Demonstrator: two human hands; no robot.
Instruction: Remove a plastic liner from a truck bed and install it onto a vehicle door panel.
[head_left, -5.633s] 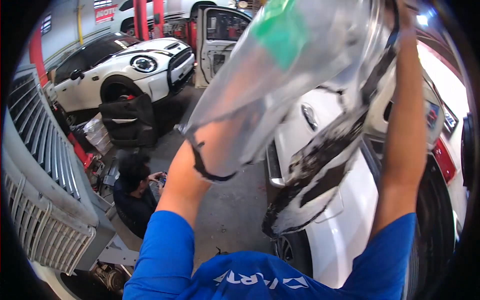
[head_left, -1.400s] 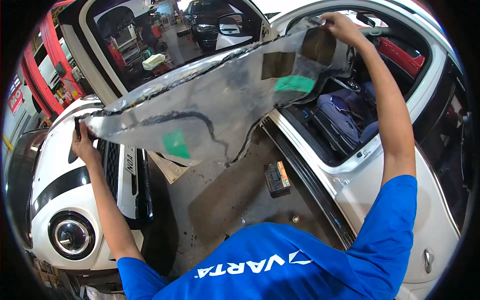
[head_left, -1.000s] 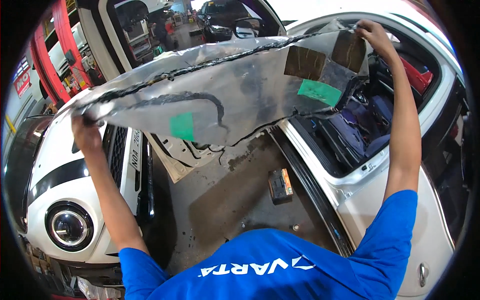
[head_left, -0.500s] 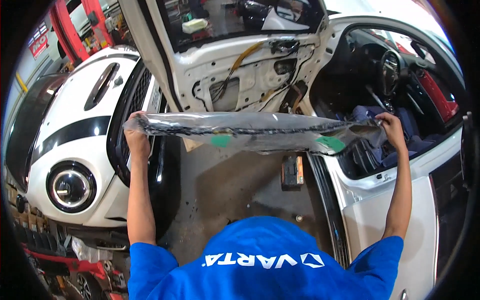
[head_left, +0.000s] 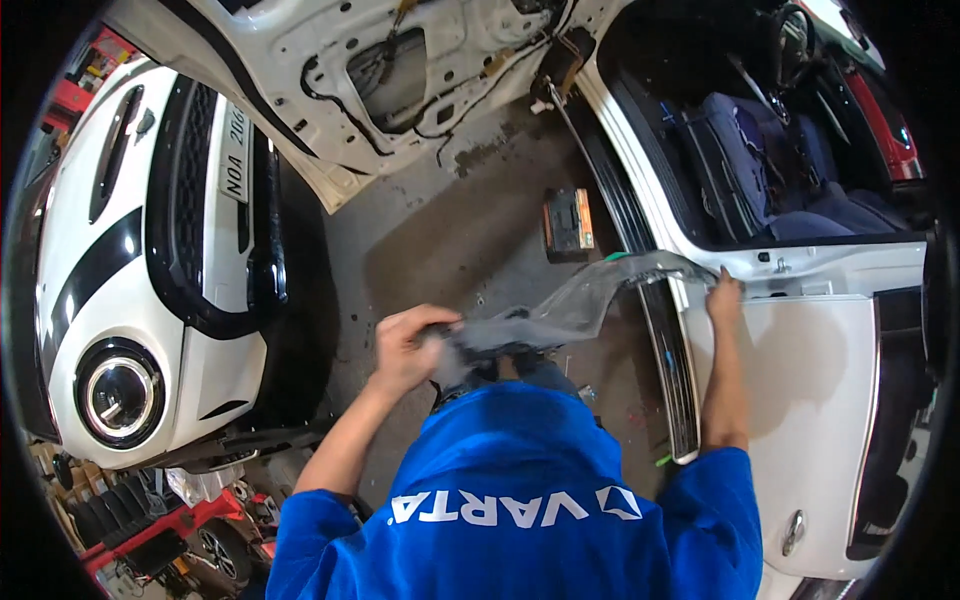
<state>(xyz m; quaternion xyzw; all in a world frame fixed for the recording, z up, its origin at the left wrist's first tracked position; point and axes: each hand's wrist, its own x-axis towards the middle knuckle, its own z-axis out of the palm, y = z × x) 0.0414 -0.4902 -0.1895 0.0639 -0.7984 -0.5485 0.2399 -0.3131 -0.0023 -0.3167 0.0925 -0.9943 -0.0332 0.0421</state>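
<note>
A clear, crinkled plastic sheet [head_left: 575, 305] with dark smears along its edge is stretched slack between my hands. My left hand [head_left: 405, 350] has its fingers closed around one end, in front of my blue shirt; that end is smeared by motion. The other end is pinched in my right hand [head_left: 724, 297], beside the white car's door opening. The sheet sags between them and crosses above the black door sill [head_left: 655, 330]. A small green patch shows on its upper edge. Beyond it stands the opened car door [head_left: 290, 60], its inner metal bare with holes and wiring.
A second white car [head_left: 110, 300] with a round headlamp stands close on my left. A dark box [head_left: 568, 222] with an orange side lies on the floor. Blue seats [head_left: 745, 160] show inside the open car. Red equipment and parts [head_left: 150, 530] lie at lower left.
Both hands have come down and nearer my body, the left one also moving right. The sheet, held taut and level before, now hangs slack and twisted. My view has tilted lower.
</note>
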